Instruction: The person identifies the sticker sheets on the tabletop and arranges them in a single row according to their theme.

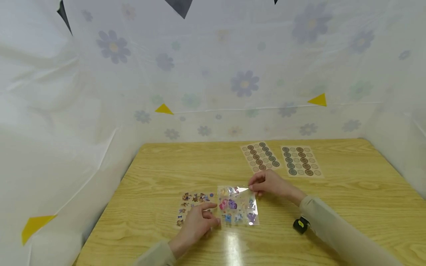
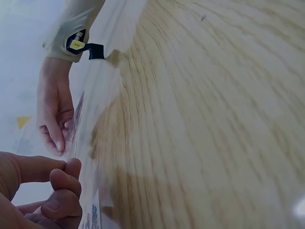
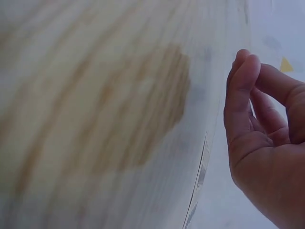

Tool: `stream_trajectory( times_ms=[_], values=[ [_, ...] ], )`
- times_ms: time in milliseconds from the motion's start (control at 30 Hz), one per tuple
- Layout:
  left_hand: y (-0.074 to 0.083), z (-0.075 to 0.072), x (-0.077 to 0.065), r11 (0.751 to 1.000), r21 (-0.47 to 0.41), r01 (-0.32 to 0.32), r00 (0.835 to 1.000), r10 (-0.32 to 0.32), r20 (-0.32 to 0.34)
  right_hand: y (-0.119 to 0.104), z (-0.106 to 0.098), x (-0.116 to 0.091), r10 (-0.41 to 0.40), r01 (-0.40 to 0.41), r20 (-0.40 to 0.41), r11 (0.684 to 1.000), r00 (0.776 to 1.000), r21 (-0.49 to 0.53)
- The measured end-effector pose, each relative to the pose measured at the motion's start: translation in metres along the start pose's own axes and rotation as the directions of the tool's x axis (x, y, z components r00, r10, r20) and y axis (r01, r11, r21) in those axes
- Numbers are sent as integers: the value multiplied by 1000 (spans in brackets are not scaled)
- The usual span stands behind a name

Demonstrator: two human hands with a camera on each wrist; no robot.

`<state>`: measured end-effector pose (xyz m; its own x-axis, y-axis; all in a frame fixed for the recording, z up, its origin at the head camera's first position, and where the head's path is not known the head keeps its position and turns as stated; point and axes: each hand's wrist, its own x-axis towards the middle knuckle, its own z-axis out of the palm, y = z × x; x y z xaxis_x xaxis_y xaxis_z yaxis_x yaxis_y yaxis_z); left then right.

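A clear sheet of colourful pony stickers (image 1: 233, 204) is near the middle of the wooden table, glare on its upper right corner. My right hand (image 1: 269, 183) pinches that corner between thumb and fingertips; the right wrist view shows these fingertips (image 3: 247, 71) together. My left hand (image 1: 197, 222) is at the sheet's left edge, its forefinger stretched toward it and the thumb lower down. Under and behind that hand lies a second clear sheet with small brown and blue puppy stickers (image 1: 186, 197), partly covered. In the left wrist view, the left hand (image 2: 45, 193) has its other fingers bent.
Two sheets of round brown and grey stickers lie farther back, one tilted sheet (image 1: 260, 156) and another (image 1: 301, 161) to its right. A black wrist camera (image 1: 301, 225) hangs under the right sleeve. White flowered curtains (image 1: 206, 74) enclose the table (image 1: 159, 159).
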<state>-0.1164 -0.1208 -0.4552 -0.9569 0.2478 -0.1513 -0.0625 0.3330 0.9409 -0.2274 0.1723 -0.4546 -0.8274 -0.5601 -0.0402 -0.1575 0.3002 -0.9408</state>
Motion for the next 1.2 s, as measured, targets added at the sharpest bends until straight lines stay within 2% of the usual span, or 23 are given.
stream_trajectory(
  times_ms=[267,467,700,800,933,1033,1200],
  values=[
    [-3,1,-5,1000,26,1,1000,-1,10,2,8,3,13,-12,13,996,1000,-91],
    [-8,1,-4,991,129,-39,999,41,-15,4,11,7,28,-27,3,991,1000,-131],
    [-9,2,-4,981,185,-56,998,59,-12,6,13,8,24,-21,17,985,1000,-174],
    [-10,2,-4,964,251,-90,996,92,2,6,14,9,21,-17,13,979,1000,-205],
    [-12,0,-3,926,342,-158,987,157,33,8,15,10,29,-29,1,974,1000,-224],
    [-13,-1,-2,904,380,-193,981,189,49,9,15,11,38,-39,-9,973,999,-228],
    [-14,-3,-1,900,383,-206,978,195,69,9,15,11,46,-49,-20,972,999,-231]
  ],
)
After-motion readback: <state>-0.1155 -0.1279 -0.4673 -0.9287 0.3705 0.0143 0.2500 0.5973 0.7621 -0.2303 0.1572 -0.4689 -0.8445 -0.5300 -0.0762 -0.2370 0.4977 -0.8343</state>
